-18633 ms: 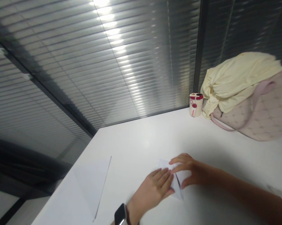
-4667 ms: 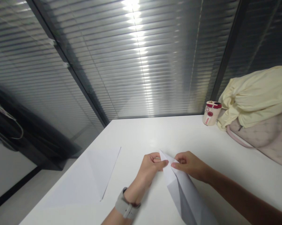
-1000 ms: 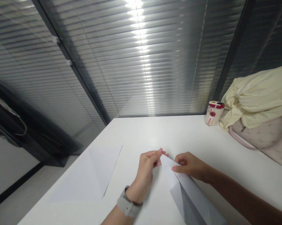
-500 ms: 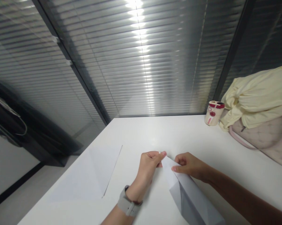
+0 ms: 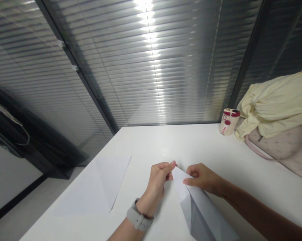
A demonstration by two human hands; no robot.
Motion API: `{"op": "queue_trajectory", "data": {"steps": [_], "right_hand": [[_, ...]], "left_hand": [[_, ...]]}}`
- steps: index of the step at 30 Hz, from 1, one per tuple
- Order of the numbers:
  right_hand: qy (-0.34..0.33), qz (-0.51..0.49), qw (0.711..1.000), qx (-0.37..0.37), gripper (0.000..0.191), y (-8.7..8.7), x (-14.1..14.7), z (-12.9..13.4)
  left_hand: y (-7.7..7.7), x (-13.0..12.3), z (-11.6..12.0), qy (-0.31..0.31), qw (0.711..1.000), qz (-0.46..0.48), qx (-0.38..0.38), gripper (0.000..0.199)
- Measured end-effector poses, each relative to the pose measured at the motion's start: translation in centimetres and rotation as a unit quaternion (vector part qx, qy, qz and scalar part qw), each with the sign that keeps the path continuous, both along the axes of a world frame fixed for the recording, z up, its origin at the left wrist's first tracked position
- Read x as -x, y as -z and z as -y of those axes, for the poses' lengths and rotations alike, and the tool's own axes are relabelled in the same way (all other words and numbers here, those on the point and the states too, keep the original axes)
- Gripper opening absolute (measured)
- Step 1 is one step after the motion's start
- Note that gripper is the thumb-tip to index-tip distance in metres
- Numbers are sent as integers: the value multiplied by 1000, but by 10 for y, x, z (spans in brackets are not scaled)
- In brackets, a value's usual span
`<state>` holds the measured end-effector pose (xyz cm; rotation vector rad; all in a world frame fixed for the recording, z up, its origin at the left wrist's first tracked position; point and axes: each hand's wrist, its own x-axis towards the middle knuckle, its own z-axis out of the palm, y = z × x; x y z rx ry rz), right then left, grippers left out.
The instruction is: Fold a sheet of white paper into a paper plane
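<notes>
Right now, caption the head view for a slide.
Left hand pinches the tip of a folded white paper while the right hand holds its edge.

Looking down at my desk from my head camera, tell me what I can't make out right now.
All in the head view:
- Folded paper: its near end is cut off by the bottom edge; its tip is covered by the left hand.
- Watch: its face is turned away; mainly the strap shows.
- Pink bag: cut off by the right edge, its top covered by the yellow cloth.
- Cup-shaped container: smallest markings too small.
</notes>
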<state>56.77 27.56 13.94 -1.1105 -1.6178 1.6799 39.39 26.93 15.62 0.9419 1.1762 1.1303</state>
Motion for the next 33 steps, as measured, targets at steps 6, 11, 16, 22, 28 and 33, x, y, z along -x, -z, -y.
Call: {"op": "queue_trajectory", "data": {"steps": [6, 11, 16, 22, 28, 33], "right_hand": [[7, 3, 1000, -5, 28, 5, -2, -2], [10, 12, 1000, -26, 26, 2, -1, -1], [17, 18, 999, -27, 22, -3, 1, 1], [25, 37, 998, -49, 21, 2, 0, -1], [21, 42, 997, -59, 19, 4, 1, -2], [11, 32, 999, -42, 19, 3, 1, -1]], "left_hand": [[1, -2, 2, 37, 999, -1, -1, 39], [7, -4, 2, 6, 1000, -10, -21, 46], [8, -5, 2, -7, 999, -1, -33, 45], [6, -6, 3, 34, 999, 1, -16, 31], [6, -9, 4, 7, 999, -14, -47, 23], [11, -8, 3, -5, 998, -21, -60, 18]]}}
